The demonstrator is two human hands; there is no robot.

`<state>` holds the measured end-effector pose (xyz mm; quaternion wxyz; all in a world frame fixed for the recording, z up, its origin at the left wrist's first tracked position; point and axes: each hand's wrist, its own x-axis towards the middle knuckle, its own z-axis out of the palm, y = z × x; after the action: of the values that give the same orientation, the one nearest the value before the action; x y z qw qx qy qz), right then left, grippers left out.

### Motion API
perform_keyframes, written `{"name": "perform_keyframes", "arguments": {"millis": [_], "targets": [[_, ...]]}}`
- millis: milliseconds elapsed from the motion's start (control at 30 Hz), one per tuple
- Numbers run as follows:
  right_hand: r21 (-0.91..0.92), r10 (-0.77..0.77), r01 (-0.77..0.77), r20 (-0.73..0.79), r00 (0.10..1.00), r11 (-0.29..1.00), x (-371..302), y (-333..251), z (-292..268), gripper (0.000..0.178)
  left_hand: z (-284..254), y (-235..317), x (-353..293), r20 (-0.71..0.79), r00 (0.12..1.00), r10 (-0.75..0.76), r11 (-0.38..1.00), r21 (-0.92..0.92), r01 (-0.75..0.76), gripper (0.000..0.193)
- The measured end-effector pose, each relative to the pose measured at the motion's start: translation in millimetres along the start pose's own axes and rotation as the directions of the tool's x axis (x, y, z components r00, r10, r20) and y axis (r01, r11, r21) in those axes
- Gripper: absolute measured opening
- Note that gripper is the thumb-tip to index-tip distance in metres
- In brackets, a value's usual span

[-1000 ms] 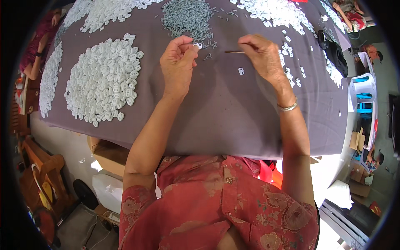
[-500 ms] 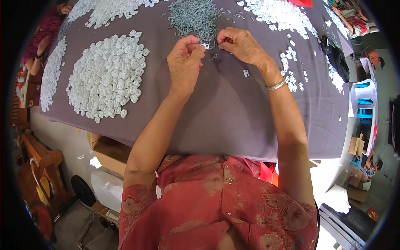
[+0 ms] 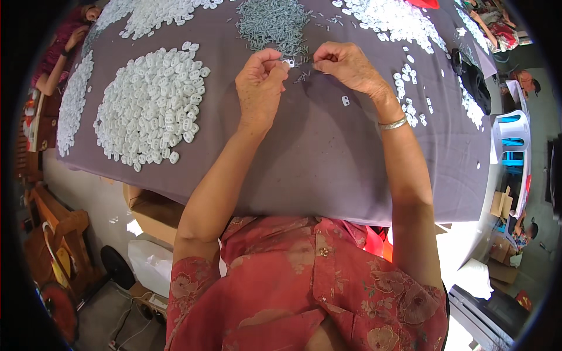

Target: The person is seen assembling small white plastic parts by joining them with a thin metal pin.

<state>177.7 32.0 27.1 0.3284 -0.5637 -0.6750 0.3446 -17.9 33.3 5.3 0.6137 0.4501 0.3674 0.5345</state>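
Note:
My left hand [image 3: 261,82] pinches a small white plastic piece with two holes [image 3: 290,62] between thumb and fingers. Across from it, my right hand [image 3: 345,64] has thumb and fingertips pressed together; what they hold, if anything, is too small to make out. Both hands hover just in front of a heap of grey screws [image 3: 272,26]. A few loose screws [image 3: 303,76] lie on the cloth between the two hands. One more white piece [image 3: 345,100] rests by itself below my right wrist.
A large pile of white pieces [image 3: 152,108] covers the left of the purple tablecloth [image 3: 304,181]. Another white pile [image 3: 395,23] lies at the far right, with scattered pieces [image 3: 410,111] nearer. A co-worker's arm [image 3: 55,73] is at the left edge. A cardboard box [image 3: 153,213] stands below the table.
My right hand has shifted slightly right, away from my left hand. The left hand stays nearly still with the white piece. The co-worker at the left has raised a hand.

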Motion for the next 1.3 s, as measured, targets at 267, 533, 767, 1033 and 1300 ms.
{"name": "perform_keyframes", "arguments": {"millis": [267,533,767,1033,1300], "targets": [[0.38,0.09,-0.03,-0.142,0.986,0.924,-10.0,4.5,-3.1,0.008,1.4,0.2,-0.3,0.013,1.0,-0.008,1.0,0.009,0.008,0.021],[0.63,0.112,-0.049,-0.06,0.992,0.775,-23.2,-1.3,0.7,0.007,9.6,-2.0,-10.0,0.161,0.986,-0.051,0.999,0.007,0.05,0.021],[0.511,0.103,-0.054,-0.068,0.992,0.858,-28.9,-6.8,4.9,0.009,10.1,-2.5,-10.6,0.168,0.984,-0.065,0.998,0.029,0.061,0.022],[0.437,0.088,-0.042,-0.085,0.992,0.898,-31.8,-19.2,11.8,0.011,10.4,-4.3,-12.2,0.219,0.976,0.0,0.999,0.041,-0.01,0.024],[0.368,0.072,-0.049,-0.049,0.996,0.928,-32.3,-20.1,15.7,0.013,10.3,-3.5,-13.1,0.233,0.973,-0.005,0.997,0.072,-0.012,0.026]]}}
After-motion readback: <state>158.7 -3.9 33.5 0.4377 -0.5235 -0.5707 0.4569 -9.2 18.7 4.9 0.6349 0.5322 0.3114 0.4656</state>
